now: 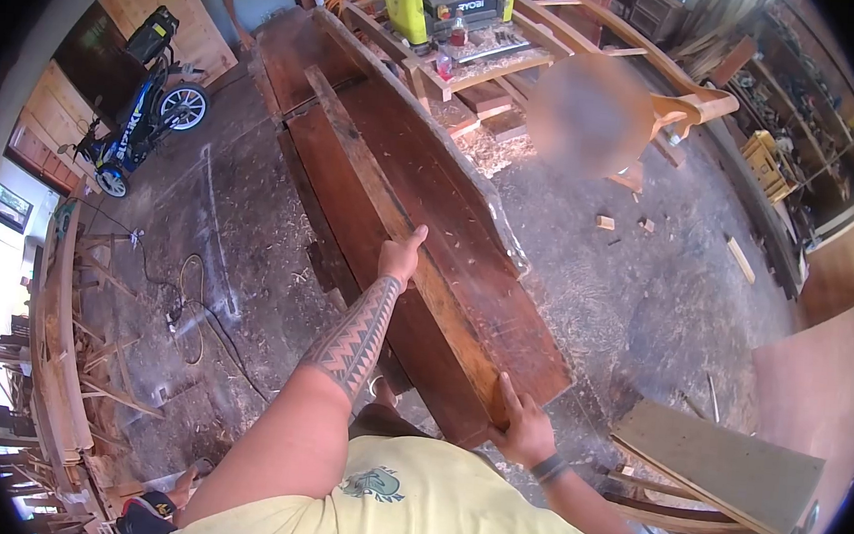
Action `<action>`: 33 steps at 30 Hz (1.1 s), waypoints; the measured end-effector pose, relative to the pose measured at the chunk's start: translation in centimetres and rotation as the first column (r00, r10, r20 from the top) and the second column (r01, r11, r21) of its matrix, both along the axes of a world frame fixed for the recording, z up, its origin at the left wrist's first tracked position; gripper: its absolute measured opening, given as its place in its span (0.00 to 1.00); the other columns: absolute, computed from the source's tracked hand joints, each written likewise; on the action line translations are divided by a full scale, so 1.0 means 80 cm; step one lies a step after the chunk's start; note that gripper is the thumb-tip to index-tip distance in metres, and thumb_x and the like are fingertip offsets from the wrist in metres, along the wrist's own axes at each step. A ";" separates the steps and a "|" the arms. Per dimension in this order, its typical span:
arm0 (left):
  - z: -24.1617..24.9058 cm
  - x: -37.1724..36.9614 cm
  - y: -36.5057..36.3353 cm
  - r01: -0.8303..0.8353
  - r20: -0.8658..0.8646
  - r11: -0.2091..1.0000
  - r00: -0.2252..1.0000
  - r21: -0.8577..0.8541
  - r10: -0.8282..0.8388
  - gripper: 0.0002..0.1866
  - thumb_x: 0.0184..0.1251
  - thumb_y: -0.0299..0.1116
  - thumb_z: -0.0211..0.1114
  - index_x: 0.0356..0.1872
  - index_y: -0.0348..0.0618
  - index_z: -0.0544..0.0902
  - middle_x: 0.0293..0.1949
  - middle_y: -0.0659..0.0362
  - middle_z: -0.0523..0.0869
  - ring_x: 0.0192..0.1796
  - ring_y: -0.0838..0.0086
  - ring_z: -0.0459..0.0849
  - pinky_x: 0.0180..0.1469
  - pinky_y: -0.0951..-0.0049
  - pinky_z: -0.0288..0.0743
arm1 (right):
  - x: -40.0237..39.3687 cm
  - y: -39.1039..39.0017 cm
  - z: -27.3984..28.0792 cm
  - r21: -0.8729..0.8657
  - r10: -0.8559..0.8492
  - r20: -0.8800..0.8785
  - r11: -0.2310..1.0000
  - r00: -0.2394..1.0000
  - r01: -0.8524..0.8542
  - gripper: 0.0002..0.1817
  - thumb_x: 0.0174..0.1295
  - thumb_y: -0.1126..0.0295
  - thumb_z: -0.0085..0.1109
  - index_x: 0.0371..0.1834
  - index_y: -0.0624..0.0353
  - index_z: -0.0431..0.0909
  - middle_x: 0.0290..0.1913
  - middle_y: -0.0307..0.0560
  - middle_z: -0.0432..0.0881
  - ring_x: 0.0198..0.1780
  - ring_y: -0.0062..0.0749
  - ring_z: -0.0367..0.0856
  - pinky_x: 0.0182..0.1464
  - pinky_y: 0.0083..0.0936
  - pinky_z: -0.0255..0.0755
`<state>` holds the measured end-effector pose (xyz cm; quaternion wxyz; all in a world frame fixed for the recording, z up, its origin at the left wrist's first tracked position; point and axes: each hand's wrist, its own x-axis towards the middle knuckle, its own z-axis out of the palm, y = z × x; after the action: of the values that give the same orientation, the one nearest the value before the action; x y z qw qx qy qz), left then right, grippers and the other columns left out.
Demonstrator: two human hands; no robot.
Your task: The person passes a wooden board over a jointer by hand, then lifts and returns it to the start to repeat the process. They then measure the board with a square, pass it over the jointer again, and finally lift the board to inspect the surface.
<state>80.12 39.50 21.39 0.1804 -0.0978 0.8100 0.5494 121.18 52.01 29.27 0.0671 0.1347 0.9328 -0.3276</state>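
Observation:
A long, narrow wooden plank (pixel 449 309) stretches away from me over wide reddish-brown boards (pixel 484 307). My left hand (pixel 403 256) is closed on the plank's left side about midway along, thumb over the top edge. At its near end, my right hand (pixel 526 431) grips the plank's corner, with one finger pointing up along it. The undersides of both hands' grips are hidden. A rough-edged slab (pixel 438 132) runs along the right side of the boards.
Farther off, a green-and-black planer (pixel 462 9) stands on a wooden frame among shavings. A blue motorcycle (pixel 142 124) is parked at left. Cables (pixel 189 298) lie on the floor. Another board (pixel 717 466) rests at lower right; wood offcuts (pixel 605 223) are scattered nearby.

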 end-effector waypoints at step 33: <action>0.045 -0.041 -0.001 0.018 0.118 0.993 0.992 0.117 -0.032 0.57 0.67 0.67 0.81 0.68 0.09 0.78 0.70 0.30 0.85 0.72 0.50 0.87 0.72 0.56 0.80 | -0.061 0.003 -0.005 0.025 0.019 0.025 0.999 0.999 -0.020 0.59 0.57 0.61 0.77 0.95 0.51 0.57 0.52 0.65 0.85 0.52 0.65 0.89 0.56 0.54 0.85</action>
<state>76.82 39.39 24.96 0.2409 -0.1100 0.7657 0.5861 116.30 52.27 28.84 0.0801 0.1304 0.9372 -0.3133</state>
